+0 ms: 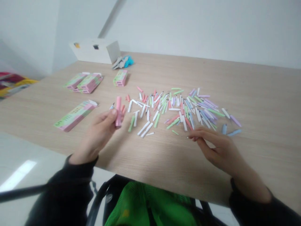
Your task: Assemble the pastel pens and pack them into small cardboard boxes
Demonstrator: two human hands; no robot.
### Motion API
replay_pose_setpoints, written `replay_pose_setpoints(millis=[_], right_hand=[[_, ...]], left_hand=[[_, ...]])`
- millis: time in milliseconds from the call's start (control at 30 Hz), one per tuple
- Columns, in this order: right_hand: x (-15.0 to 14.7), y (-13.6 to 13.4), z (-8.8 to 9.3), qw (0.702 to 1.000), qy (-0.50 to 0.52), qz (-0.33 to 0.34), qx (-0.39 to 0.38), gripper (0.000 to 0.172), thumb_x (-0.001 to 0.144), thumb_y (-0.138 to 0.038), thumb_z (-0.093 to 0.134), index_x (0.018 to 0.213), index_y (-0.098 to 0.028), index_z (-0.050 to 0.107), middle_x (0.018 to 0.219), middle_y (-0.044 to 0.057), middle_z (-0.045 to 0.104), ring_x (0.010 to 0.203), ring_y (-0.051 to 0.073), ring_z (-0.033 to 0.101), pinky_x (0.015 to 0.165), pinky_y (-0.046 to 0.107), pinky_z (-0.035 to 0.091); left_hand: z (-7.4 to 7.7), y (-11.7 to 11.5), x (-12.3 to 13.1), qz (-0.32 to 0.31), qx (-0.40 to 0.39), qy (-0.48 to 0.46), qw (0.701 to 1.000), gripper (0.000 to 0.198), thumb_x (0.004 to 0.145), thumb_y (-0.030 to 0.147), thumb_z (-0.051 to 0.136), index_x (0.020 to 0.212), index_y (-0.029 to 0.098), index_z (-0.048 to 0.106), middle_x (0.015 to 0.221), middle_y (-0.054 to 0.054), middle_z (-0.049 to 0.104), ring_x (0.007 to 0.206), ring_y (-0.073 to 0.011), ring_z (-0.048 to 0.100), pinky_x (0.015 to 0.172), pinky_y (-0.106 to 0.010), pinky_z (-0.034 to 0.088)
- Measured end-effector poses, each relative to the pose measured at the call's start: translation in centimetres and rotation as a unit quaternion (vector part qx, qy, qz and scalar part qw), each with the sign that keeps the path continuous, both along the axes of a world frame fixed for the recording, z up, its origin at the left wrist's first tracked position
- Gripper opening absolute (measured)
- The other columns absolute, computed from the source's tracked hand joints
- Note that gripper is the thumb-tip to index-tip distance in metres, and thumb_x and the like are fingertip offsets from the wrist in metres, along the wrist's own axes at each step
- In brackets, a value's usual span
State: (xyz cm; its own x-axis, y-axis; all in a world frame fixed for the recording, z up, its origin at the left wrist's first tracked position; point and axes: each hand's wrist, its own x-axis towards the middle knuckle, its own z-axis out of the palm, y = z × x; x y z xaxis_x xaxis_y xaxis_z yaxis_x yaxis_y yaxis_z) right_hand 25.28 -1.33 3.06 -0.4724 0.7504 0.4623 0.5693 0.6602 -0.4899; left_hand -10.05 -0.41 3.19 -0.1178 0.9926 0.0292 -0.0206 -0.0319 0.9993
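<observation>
My left hand is closed around a pink pen, held upright above the table between thumb and fingers. Behind those fingers more pink pieces show, partly hidden. My right hand is low at the front edge of a loose pile of pens and pen parts in white, pink, green, blue and purple. Its thumb and fingertips are pinched together, with a tiny pale tip showing at them; what it belongs to is unclear. A red-pink pen part lies just beyond these fingertips.
A long pink-and-green box lies left of my left hand. Similar boxes are stacked farther back, with another box beside them. A white carton and grey-blue gloves sit near the wall. The table's front edge runs before me.
</observation>
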Motion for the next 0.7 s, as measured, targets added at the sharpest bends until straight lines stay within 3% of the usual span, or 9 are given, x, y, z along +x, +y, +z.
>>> replay_pose_setpoints(millis=[100,233,433,567,700], right_hand=[[-2.2,1.6,0.5,0.998,0.056,-0.002,-0.015,0.023,0.097,-0.015,0.053,0.114,-0.024,0.066,0.093,0.003,0.075,0.079,0.016,0.07,0.078,0.031,0.057],[-4.6,2.5,-1.0,0.989,0.136,0.025,-0.042,0.036,0.095,-0.019,0.058,0.131,-0.024,0.054,0.101,0.003,0.07,0.074,0.013,0.064,0.073,0.03,0.055],[-5.3,1.7,-3.6,0.988,0.133,0.038,-0.075,0.04,0.092,-0.024,0.065,0.13,-0.025,0.053,0.097,0.001,0.063,0.07,0.012,0.056,0.067,0.028,0.054],[-5.6,1.2,-3.9,0.99,0.12,0.021,-0.064,0.036,0.092,-0.022,0.067,0.127,-0.024,0.058,0.095,0.002,0.063,0.075,0.015,0.057,0.068,0.029,0.054],[-5.7,0.8,-3.6,0.986,0.157,0.035,-0.032,0.028,0.097,-0.019,0.059,0.124,-0.024,0.064,0.101,0.005,0.065,0.084,0.016,0.062,0.073,0.03,0.056]], left_hand=[[0.4,1.7,6.2,-0.121,-0.11,-0.234,0.958,0.021,0.097,0.021,0.062,0.078,0.012,0.062,0.067,0.0,0.058,0.055,-0.0072,0.055,0.054,-0.018,0.05],[-0.7,3.3,11.4,-0.192,-0.19,-0.329,0.905,0.018,0.1,0.008,0.052,0.088,0.009,0.066,0.07,-0.003,0.067,0.056,-0.007,0.065,0.06,-0.016,0.059],[-2.9,3.1,11.9,-0.236,-0.208,-0.355,0.88,0.016,0.097,0.004,0.055,0.093,0.006,0.07,0.076,-0.008,0.074,0.064,-0.0106,0.072,0.063,-0.017,0.061],[-3.5,2.5,11.6,-0.259,-0.205,-0.349,0.877,0.005,0.09,0.009,0.067,0.094,0.009,0.07,0.077,-0.007,0.075,0.069,-0.0141,0.074,0.065,-0.02,0.062],[-3.8,2.3,11.3,-0.235,-0.196,-0.326,0.895,0.014,0.085,0.016,0.076,0.096,0.011,0.07,0.081,-0.006,0.077,0.073,-0.0145,0.074,0.073,-0.023,0.061]])
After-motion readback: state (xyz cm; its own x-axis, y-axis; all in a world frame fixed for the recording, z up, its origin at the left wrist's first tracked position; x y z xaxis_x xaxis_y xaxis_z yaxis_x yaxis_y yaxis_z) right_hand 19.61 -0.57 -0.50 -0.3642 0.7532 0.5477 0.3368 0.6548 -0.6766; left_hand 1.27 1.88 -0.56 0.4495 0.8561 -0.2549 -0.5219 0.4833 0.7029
